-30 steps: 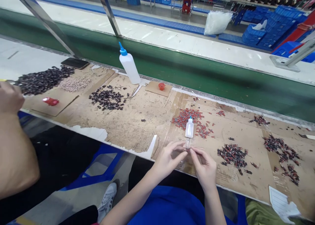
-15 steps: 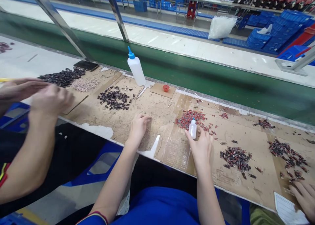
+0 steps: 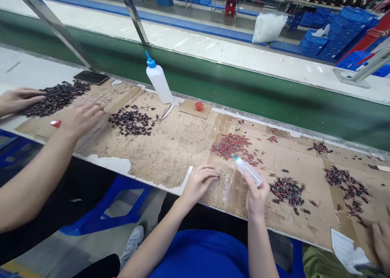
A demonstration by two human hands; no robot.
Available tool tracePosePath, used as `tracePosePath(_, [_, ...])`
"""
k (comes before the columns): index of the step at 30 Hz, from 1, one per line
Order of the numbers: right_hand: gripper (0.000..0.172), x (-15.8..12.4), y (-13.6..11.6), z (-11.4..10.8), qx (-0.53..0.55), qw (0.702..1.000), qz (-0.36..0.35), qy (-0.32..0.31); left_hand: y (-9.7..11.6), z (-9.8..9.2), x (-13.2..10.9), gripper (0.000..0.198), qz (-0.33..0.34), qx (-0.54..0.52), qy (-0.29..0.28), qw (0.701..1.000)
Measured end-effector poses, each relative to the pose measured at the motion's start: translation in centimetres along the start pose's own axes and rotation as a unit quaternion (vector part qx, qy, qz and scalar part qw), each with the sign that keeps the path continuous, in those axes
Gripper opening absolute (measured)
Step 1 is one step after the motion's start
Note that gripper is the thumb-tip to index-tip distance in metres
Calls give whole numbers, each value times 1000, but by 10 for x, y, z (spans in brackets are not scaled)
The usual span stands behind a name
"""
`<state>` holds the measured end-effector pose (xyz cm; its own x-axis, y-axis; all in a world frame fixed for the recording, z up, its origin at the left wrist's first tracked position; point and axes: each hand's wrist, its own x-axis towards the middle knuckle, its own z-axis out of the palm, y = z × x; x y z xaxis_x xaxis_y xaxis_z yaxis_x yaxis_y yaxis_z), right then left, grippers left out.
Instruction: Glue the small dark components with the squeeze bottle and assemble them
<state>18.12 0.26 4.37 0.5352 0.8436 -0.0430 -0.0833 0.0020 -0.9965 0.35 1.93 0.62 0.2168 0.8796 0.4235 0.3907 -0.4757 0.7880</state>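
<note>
My right hand (image 3: 256,193) is closed around a small clear squeeze bottle (image 3: 248,171) with a blue tip, tilted so the tip points up and left. My left hand (image 3: 199,183) pinches a tiny dark piece (image 3: 218,177) at its fingertips, left of the bottle and just above the cardboard. Beyond the bottle lies a heap of small red-and-black parts (image 3: 230,145). A pile of darker parts with red bits (image 3: 288,190) is to the right of my right hand. Farther left is a pile of small black pieces (image 3: 131,121).
A large white bottle (image 3: 159,83) with a blue nozzle and a red cap (image 3: 199,106) stand along the back edge. Co-workers' hands (image 3: 83,119) work at the left and at the far right. More parts (image 3: 345,184) and a paper label (image 3: 344,243) lie right.
My left hand has moved right, towards the bottle, and now pinches a dark piece. My right hand has tilted the small bottle from upright to leaning left. The left co-worker's hands have moved apart.
</note>
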Motion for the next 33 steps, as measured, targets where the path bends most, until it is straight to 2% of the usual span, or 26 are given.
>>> tracePosePath(3, [37,-2,7,-5,115,990,70,44,-4,6,-7,11,-10,14,1,1000])
tracePosePath(6, [37,-4,12,-4,138,985,92,47,-5,2,-8,7,-36,3,-13,999])
tracePosePath(11, [39,-11,15,3,49,995,73,37,-1,-3,-7,13,-92,-4,-4,996])
tracePosePath(19, [36,-15,18,8,-69,997,17,19,-1,2,-10,8,-112,0,22,993])
tracePosePath(23, [34,-15,17,8,-93,996,11,-6,0,0,-8,9,-126,-5,19,992])
tracePosePath(33, [31,-15,15,10,-117,993,21,-10,1,-1,-6,11,-148,-20,9,989])
